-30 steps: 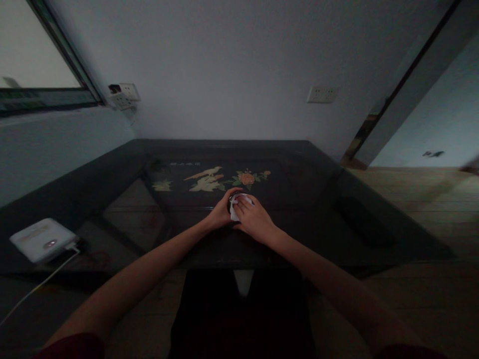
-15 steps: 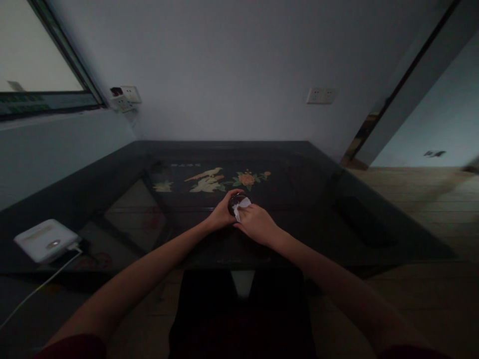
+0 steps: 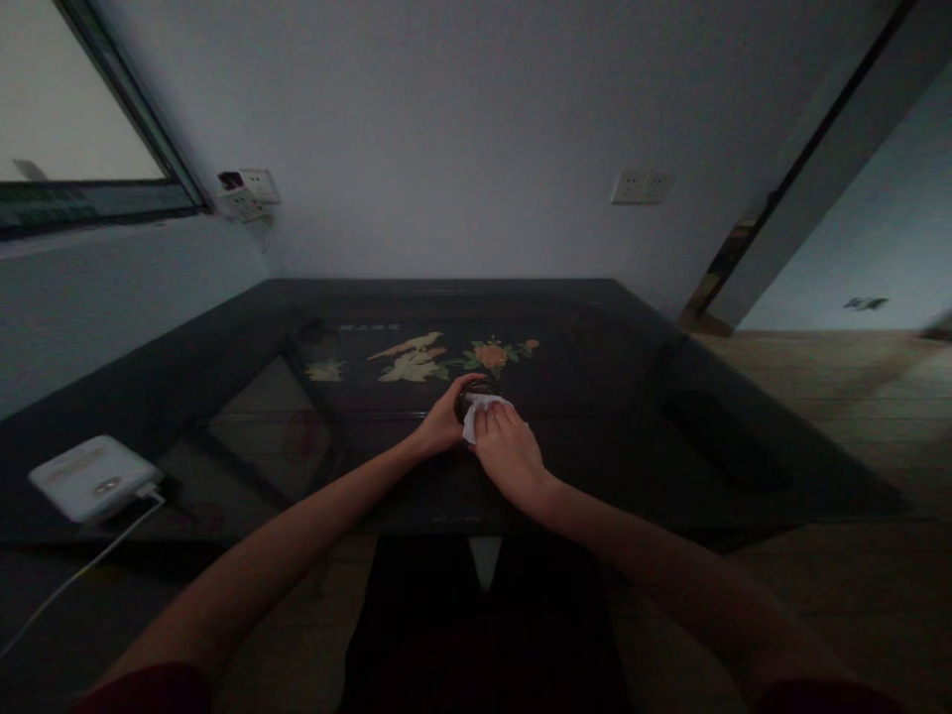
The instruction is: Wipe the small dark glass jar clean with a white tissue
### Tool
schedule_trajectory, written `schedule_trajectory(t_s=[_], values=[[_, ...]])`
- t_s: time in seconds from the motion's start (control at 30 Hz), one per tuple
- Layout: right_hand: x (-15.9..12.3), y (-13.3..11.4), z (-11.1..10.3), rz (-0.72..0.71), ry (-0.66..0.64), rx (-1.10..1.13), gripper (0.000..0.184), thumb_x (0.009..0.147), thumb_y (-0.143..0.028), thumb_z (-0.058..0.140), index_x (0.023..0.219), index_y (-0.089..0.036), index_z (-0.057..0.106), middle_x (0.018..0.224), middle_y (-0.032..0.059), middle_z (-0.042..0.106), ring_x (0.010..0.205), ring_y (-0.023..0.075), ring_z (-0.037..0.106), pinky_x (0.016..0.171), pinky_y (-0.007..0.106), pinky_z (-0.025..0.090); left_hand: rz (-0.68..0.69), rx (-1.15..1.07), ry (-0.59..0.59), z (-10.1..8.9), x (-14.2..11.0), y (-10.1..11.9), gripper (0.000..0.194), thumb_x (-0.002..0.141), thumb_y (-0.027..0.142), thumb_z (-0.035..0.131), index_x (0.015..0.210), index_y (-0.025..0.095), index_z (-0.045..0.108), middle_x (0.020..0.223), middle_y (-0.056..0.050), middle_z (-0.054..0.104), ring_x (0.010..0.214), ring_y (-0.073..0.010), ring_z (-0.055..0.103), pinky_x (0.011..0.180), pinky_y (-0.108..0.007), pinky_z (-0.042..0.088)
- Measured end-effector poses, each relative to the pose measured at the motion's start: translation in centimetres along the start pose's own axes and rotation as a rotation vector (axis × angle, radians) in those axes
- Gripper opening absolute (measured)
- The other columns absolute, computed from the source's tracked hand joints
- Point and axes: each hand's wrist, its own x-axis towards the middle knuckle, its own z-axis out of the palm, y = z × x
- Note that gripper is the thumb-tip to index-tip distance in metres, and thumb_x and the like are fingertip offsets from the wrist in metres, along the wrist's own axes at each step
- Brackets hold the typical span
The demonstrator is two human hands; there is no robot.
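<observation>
Near the front middle of the dark glass-topped table (image 3: 587, 436), my left hand (image 3: 444, 421) is wrapped round a small dark, shiny, round object (image 3: 470, 392), perhaps a glass or bowl. Only its upper rim shows; the rest is hidden by my fingers and a white tissue (image 3: 471, 426). My right hand (image 3: 512, 446) presses that tissue against the near right side of the round object, fingers close together over it. Both hands meet around the object, just in front of the flower and bird picture (image 3: 487, 357) in the tabletop.
A white box-shaped device (image 3: 93, 476) with a white cable (image 3: 89, 565) sits at the table's left. A dark oblong object (image 3: 725, 441) lies on the right side. Wall sockets (image 3: 641, 186) and a power strip (image 3: 244, 205) are on the wall behind.
My right hand has shifted slightly right and turned, its fingers now laid over the outside of the tissue. The tissue has spread across the rim. My left hand stays in place.
</observation>
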Motion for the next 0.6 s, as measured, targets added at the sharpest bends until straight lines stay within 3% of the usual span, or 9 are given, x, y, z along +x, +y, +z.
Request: schedule_trajectory(t_s=[0.13,0.33,0.6], values=[[0.3,0.4,1.0,0.017,-0.006,-0.001,0.041,0.089,-0.015,0.048,0.124,0.006,0.051,0.121,0.0263,0.059,0.114,0.0293,0.057,0.102,0.042,0.040,0.025,0.054,-0.020,-0.1,0.0,0.2,0.080,0.059,0.017,0.077,0.130,0.016,0.038,0.122,-0.014,0.055,0.113,-0.0267,0.055,0.102,-0.041,0.040],[0.8,1.7,1.2,-0.154,0.021,0.200,0.054,0.084,-0.029,0.060,0.127,0.003,0.047,0.129,0.0256,0.054,0.127,0.0302,0.046,0.110,0.042,0.033,0.029,0.011,-0.041,-0.3,-0.1,0.1,0.084,0.058,0.017,0.078,0.130,0.017,0.036,0.124,-0.014,0.053,0.114,-0.0261,0.055,0.102,-0.040,0.041],[0.4,2.6,0.9,-0.225,0.038,0.371,0.047,0.082,-0.034,0.062,0.115,-0.003,0.051,0.117,0.0226,0.060,0.119,0.0288,0.053,0.107,0.042,0.036,0.012,-0.009,-0.020,-0.3,-0.3,-0.1,0.085,0.057,0.020,0.080,0.130,0.018,0.035,0.123,-0.014,0.055,0.110,-0.0249,0.058,0.098,-0.039,0.044]])
